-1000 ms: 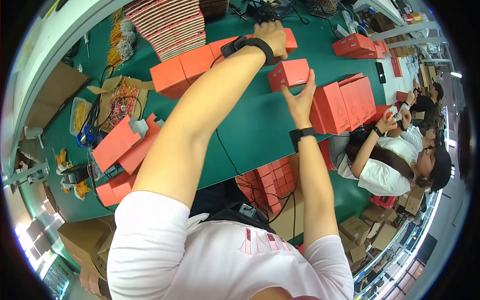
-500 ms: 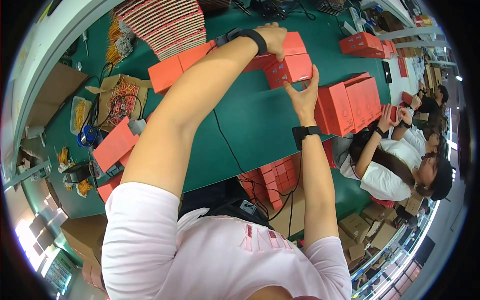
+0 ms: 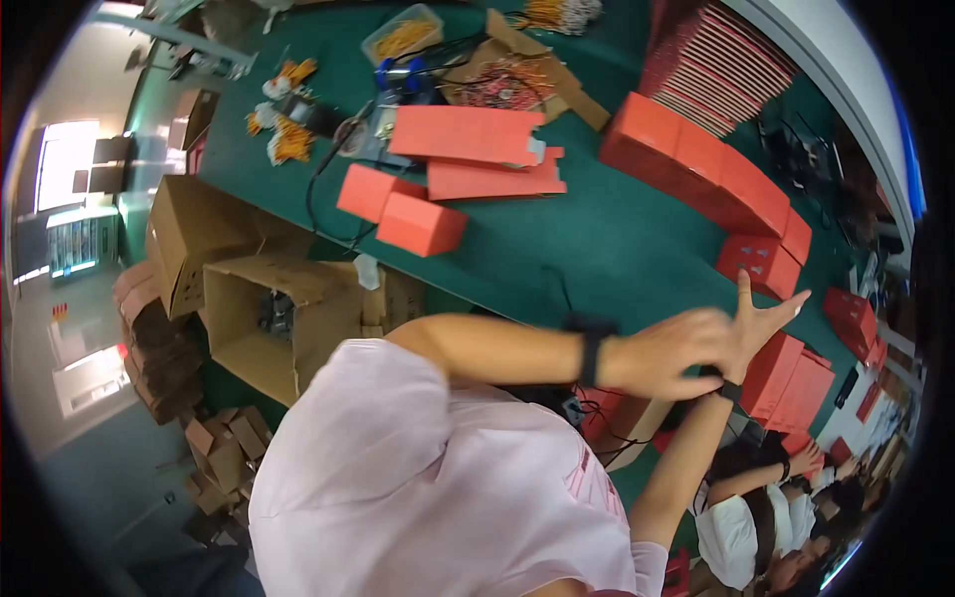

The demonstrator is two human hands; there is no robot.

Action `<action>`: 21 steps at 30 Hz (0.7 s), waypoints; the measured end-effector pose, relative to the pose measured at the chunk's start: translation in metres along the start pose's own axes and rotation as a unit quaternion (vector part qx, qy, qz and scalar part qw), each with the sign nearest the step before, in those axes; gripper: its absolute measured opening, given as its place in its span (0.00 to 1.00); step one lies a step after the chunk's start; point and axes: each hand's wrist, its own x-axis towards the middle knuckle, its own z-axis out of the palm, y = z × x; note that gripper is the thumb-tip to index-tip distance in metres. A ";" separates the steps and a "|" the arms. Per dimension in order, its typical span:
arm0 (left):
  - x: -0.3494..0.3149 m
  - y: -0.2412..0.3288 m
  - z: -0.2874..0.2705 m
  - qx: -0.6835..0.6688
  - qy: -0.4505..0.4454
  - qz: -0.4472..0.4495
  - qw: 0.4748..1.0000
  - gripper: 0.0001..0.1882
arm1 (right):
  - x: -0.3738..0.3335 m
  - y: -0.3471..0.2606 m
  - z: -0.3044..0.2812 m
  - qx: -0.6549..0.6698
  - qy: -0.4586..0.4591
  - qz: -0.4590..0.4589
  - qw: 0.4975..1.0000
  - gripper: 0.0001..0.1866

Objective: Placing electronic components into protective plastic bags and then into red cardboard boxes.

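My right hand (image 3: 761, 316) is raised with flat, spread fingers and holds nothing; it hovers just in front of a single red box (image 3: 761, 261) on the green table (image 3: 617, 249). My left hand (image 3: 674, 353), with a black band on its wrist, lies with curled fingers against my right wrist and also holds nothing. A row of red boxes (image 3: 696, 164) runs along the table beyond the hands. A stack of red boxes (image 3: 796, 378) stands right beside my right hand.
Two small red boxes (image 3: 403, 211) and flat unfolded red cartons (image 3: 468, 134) lie left of centre. Red sheets (image 3: 716, 70) are stacked at the back. Open cardboard boxes (image 3: 269, 308) stand off the table's left. A co-worker (image 3: 756, 527) sits at lower right.
The red box that both hands held at the far row is out of them. The hands have come back together, and the view has swung round to the left.
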 end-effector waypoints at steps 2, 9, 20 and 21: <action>-0.084 0.029 -0.034 0.052 -0.035 -0.091 0.994 0.18 | -0.011 -0.071 0.015 -0.059 -0.069 -0.150 0.984 0.52; -0.240 0.078 -0.162 0.160 0.263 -0.380 0.872 0.21 | -0.119 -0.206 0.090 0.108 -0.426 -0.273 0.856 0.56; -0.287 0.072 -0.174 -0.323 0.393 -0.527 0.681 0.45 | -0.184 -0.229 0.161 0.200 -0.434 -0.004 0.879 0.34; -0.287 0.068 -0.160 -0.276 0.368 -0.505 0.730 0.50 | -0.173 -0.219 0.141 0.300 -0.473 0.182 0.808 0.29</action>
